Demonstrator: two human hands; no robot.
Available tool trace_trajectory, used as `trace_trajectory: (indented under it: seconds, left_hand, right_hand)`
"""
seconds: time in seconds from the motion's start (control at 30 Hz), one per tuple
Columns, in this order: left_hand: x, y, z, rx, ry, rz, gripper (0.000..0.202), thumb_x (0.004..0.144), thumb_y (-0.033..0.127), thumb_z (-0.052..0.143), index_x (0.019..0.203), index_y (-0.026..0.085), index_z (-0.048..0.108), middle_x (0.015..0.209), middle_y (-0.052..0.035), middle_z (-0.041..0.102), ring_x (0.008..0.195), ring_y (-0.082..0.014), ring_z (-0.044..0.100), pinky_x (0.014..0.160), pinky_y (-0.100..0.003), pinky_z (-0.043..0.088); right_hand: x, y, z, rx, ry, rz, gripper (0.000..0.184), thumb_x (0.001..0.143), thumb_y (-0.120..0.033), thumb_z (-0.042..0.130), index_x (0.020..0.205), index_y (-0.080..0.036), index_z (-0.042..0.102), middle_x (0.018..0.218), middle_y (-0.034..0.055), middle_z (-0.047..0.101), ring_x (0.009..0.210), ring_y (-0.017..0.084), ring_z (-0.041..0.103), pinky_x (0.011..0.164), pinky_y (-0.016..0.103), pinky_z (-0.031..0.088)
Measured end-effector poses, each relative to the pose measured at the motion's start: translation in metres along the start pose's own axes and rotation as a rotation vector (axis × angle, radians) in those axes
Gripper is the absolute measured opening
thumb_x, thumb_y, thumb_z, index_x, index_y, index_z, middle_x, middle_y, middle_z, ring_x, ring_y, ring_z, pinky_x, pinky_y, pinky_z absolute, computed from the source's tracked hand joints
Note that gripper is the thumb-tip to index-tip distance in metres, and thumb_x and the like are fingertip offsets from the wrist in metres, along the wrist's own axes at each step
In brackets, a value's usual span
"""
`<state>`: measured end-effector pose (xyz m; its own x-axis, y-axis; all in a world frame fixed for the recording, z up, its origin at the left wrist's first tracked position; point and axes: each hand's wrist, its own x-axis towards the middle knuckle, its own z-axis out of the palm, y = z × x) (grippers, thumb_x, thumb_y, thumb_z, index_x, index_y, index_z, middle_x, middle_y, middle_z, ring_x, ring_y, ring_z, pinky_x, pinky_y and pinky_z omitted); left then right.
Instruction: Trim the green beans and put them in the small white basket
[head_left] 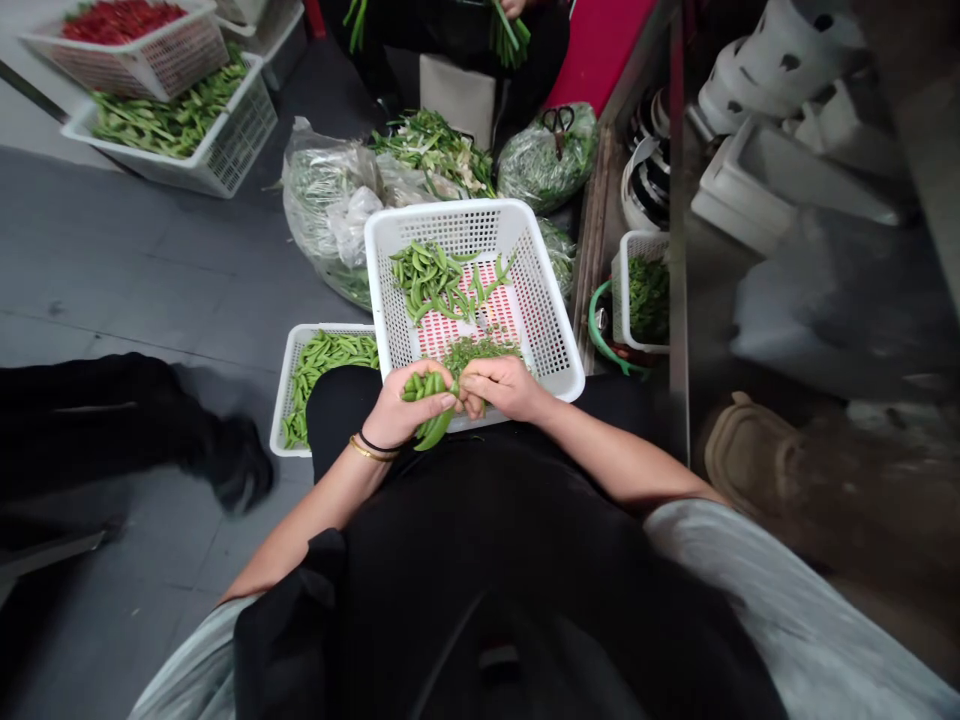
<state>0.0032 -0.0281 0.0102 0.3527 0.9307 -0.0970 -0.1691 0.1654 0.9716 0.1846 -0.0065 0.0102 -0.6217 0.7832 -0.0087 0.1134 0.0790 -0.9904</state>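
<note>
My left hand (415,402) is closed round a bunch of green sugar snap pea pods (431,428). My right hand (501,388) meets it, with thumb and fingers pinched at the tip of one pod. Both hands are over the near edge of a white perforated basket (559,350) on my lap. Inside the basket, a pile of pods (427,280) lies at the far left, and a heap of thin green trimmings (480,350) lies close to my hands. A smaller white basket (279,420) full of pods (330,365) stands at my left knee.
Bagged greens (330,200) and loose leafy vegetables (435,150) lie beyond the basket; scissors (558,122) rest on another bag. A co-worker sits opposite, holding green stalks (510,38). Stacked vegetable baskets (232,150) stand far left. Someone's blurred leg (150,430) is at left, metal shelving (679,300) at right.
</note>
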Motion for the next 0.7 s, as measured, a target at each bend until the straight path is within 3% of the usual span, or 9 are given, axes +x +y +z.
trace_trajectory:
  seconds: [0.1,0.2,0.33,0.4,0.47,0.53,0.6,0.7]
  left_hand:
    - [0.008,-0.009,-0.006,-0.207,0.219,0.016,0.022,0.066,0.026,0.073,0.076,0.014,0.058,0.061,-0.0036,0.064,0.051,-0.0138,0.058,0.048,-0.023,0.045]
    - [0.021,-0.009,-0.034,-0.31,0.51,0.093,0.024,0.063,0.026,0.073,0.074,0.017,0.053,0.06,-0.001,0.064,0.043,-0.0106,0.054,0.04,-0.019,0.041]
    - [0.03,-0.007,-0.112,-0.283,0.806,0.141,0.023,0.063,0.025,0.069,0.07,0.019,0.048,0.061,0.0004,0.064,0.041,-0.0086,0.051,0.037,-0.017,0.039]
    - [0.026,-0.014,-0.16,-0.218,0.926,0.116,0.018,0.064,0.022,0.065,0.072,0.018,0.049,0.06,0.0014,0.063,0.042,-0.008,0.051,0.037,-0.016,0.038]
    - [0.013,-0.031,-0.204,-0.174,1.033,-0.021,0.015,0.064,0.02,0.063,0.073,0.017,0.051,0.057,0.002,0.06,0.043,-0.0084,0.051,0.037,-0.016,0.037]
    - [-0.005,-0.057,-0.24,-0.133,1.154,-0.235,0.013,0.063,0.017,0.062,0.071,0.015,0.052,0.057,0.0015,0.059,0.046,-0.0093,0.053,0.039,-0.017,0.038]
    - [-0.028,-0.088,-0.265,-0.086,1.308,-0.411,0.013,0.061,0.011,0.063,0.068,0.014,0.052,0.053,0.003,0.055,0.044,-0.0083,0.05,0.04,-0.018,0.039]
    - [-0.058,-0.137,-0.284,-0.121,1.43,-0.557,0.016,0.059,0.007,0.066,0.067,0.013,0.053,0.047,0.0037,0.05,0.041,-0.0097,0.047,0.039,-0.02,0.038]
  right_hand:
    - [0.0,0.009,0.005,0.131,0.118,0.048,0.031,0.089,-0.041,0.046,0.079,-0.015,0.059,0.052,-0.0038,0.058,0.048,0.009,0.057,0.05,0.02,0.048]
    - [-0.002,0.017,-0.011,0.062,0.121,0.07,0.03,0.088,-0.041,0.05,0.08,-0.015,0.062,0.05,-0.0038,0.057,0.048,0.01,0.057,0.049,0.021,0.047]
    - [-0.006,0.029,-0.044,-0.227,0.075,0.12,0.033,0.09,-0.042,0.046,0.082,-0.015,0.065,0.057,-0.0005,0.06,0.053,0.012,0.059,0.056,0.025,0.049]
    - [-0.006,0.036,-0.054,-0.529,0.015,0.12,0.029,0.089,-0.039,0.048,0.094,-0.017,0.066,0.077,0.0047,0.066,0.069,0.016,0.064,0.067,0.029,0.051]
    - [-0.006,0.042,-0.058,-0.841,-0.033,0.131,0.037,0.086,-0.037,0.052,0.119,-0.021,0.059,0.108,0.0097,0.063,0.088,0.022,0.064,0.074,0.034,0.052]
    - [-0.005,0.046,-0.058,-1.038,-0.06,0.169,0.053,0.086,-0.038,0.053,0.136,-0.024,0.043,0.125,0.0124,0.054,0.096,0.025,0.063,0.074,0.036,0.053]
    - [-0.004,0.049,-0.056,-1.121,-0.089,0.201,0.056,0.088,-0.04,0.048,0.139,-0.023,0.038,0.126,0.013,0.053,0.093,0.025,0.064,0.07,0.035,0.054]
    - [0.0,0.053,-0.054,-1.179,-0.153,0.191,0.047,0.091,-0.043,0.042,0.133,-0.022,0.045,0.118,0.0115,0.057,0.085,0.023,0.066,0.066,0.034,0.055]
